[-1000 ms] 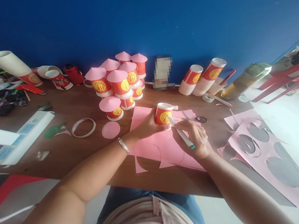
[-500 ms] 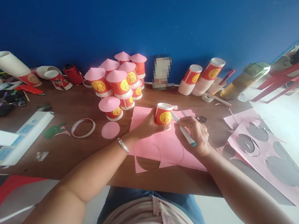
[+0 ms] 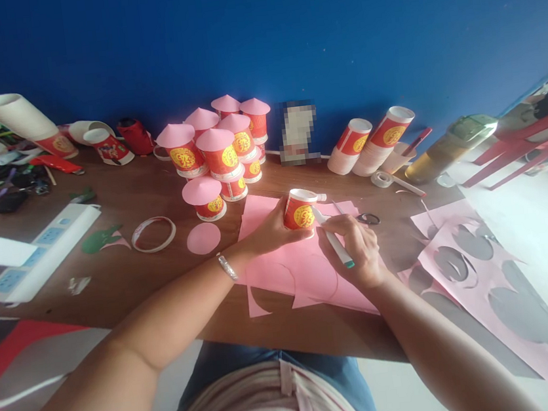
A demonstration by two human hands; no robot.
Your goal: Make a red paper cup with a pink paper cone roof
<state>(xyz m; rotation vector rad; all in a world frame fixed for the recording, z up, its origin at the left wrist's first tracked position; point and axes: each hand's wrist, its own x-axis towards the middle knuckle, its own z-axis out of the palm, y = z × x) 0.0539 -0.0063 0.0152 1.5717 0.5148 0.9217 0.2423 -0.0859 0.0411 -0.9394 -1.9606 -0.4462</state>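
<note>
A red paper cup (image 3: 300, 209) with a gold emblem and a white rim is gripped at its left side by my left hand (image 3: 271, 229), above the pink paper (image 3: 305, 264). My right hand (image 3: 358, 248) is closed round a white marker (image 3: 335, 241) with a green end. The marker's tip points at the cup's right side; whether it touches cannot be made out. Curved outlines show on the pink sheets. Left of them lies a pink paper disc (image 3: 203, 238). Scissors (image 3: 368, 219) rest partly behind my right hand.
Several red cups with pink cone tops (image 3: 217, 139) stand stacked at the back. Cup stacks (image 3: 388, 140), a tape roll (image 3: 381, 179) and a gold bottle (image 3: 450, 146) stand right of them. A power strip (image 3: 37, 255) and a paper ring (image 3: 153, 234) lie left; cut pink scraps (image 3: 459, 263) lie right.
My right hand and the marker have shifted slightly left, the marker's green end moving most. My left hand keeps its hold on the cup, and the view has shifted very slightly.
</note>
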